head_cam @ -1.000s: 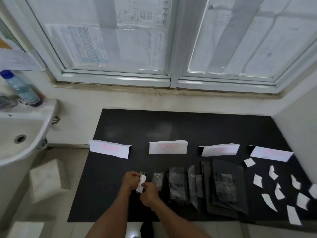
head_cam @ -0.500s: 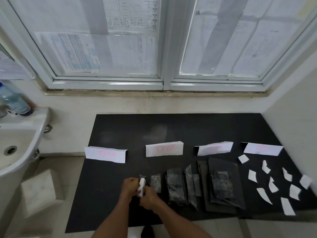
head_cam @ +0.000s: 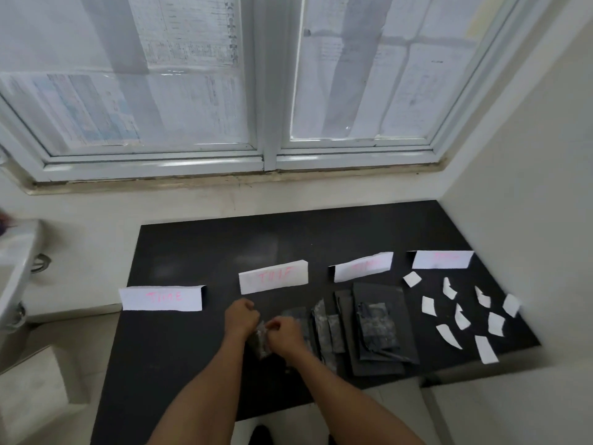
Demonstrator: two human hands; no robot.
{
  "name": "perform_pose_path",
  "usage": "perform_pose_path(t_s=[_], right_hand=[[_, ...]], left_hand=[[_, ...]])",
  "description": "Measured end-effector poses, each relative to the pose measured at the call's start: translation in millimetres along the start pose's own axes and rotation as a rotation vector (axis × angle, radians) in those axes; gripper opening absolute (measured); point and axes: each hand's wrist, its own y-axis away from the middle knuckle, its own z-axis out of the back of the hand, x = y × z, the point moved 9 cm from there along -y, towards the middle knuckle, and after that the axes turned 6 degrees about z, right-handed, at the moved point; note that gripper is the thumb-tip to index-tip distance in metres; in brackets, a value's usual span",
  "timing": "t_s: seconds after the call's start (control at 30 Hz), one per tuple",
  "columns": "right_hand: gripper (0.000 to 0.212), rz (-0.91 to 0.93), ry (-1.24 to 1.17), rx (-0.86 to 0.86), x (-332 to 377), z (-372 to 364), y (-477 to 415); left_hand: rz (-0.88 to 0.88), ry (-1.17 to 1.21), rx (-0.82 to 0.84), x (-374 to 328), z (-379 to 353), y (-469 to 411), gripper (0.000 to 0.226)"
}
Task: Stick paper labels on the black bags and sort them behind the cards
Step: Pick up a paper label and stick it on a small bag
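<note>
My left hand (head_cam: pixel 241 317) and right hand (head_cam: pixel 285 333) both appear to pinch 1 small black bag (head_cam: pixel 261 343) between them; the 2nd card (head_cam: pixel 273 277) lies straight ahead.

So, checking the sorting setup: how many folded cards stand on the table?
4 cards in a row: far left, centre-left, centre-right, far right. None seems hidden.

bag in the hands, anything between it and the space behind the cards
Only the cards themselves. The bag, held by the left hand and right hand, sits just before the second card, so it would likely have to go over or around it. The table behind shows nothing lying there.
</note>
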Motion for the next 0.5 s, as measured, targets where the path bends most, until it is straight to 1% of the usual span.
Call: perform_pose_path(t_s=[0.03, 0.17, 0.3, 0.37, 0.4, 0.47, 0.5], right_hand=[[0.024, -0.014, -0.004, -0.060, -5.9, 18.8, -0.9], [0.025, -0.086, 0.013, -0.212, -36.4, 83.5, -0.8], [0.024, -0.153, -0.006, -0.403, -77.8, 153.6, 7.9], [0.026, -0.219, 0.010, -0.490, -96.7, 181.1, 14.4], [0.031, -0.263, 0.032, -0.523, -111.2, 196.4, 15.6], [0.040, -0.340, 0.080, -0.529, -129.7, 211.4, 18.1], [0.042, -0.368, 0.099, -0.501, -143.2, 218.3, 15.2]], left_hand=[[-0.037, -0.014, 0.008, -14.2, -8.6, 4.0, 0.032], [-0.114, -0.058, 0.076, -51.8, -51.9, 17.5, 0.032], [-0.160, -0.077, 0.161, -83.7, -107.5, 36.0, 0.030], [-0.146, -0.099, 0.208, -91.1, -133.5, 42.9, 0.025], [-0.122, -0.105, 0.244, -95.0, -152.7, 47.7, 0.022], [-0.089, -0.115, 0.287, -99.1, -176.0, 57.5, 0.013], [-0.077, -0.108, 0.294, -101.9, -191.8, 60.5, 0.016]])
